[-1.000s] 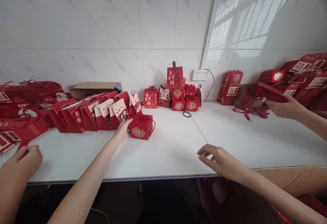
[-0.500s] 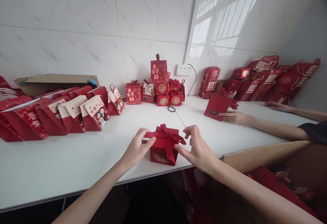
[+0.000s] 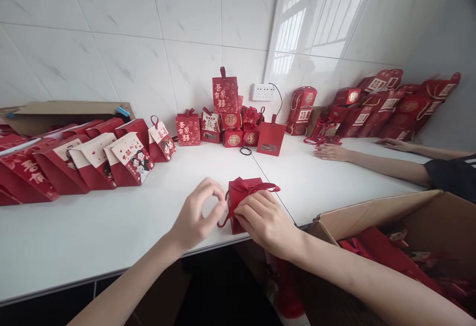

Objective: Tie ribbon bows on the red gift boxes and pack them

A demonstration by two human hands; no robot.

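Observation:
A small red gift box [image 3: 256, 183] with a red ribbon bow [image 3: 240, 186] on top stands near the table's front edge. My right hand [image 3: 266, 222] lies over its front, thumb and fingers pinched on the ribbon at the left side, hiding much of the box. To the left is my left hand [image 3: 199, 214], fingers curved and the thumb and index tips slightly apart beside a hanging ribbon tail. I see nothing between them.
Red and cream gift boxes [image 3: 130, 160] line the left; more boxes [image 3: 225, 95] are stacked by the wall. A cardboard carton [image 3: 379, 204] stands at right. Another person's hand [image 3: 330, 152] rests on the table [image 3: 178, 187] near a red box [image 3: 271, 137].
My left hand has come off the bow's left side. My right hand has moved left across the box front onto the ribbon. The other person's red box now stands farther left, released.

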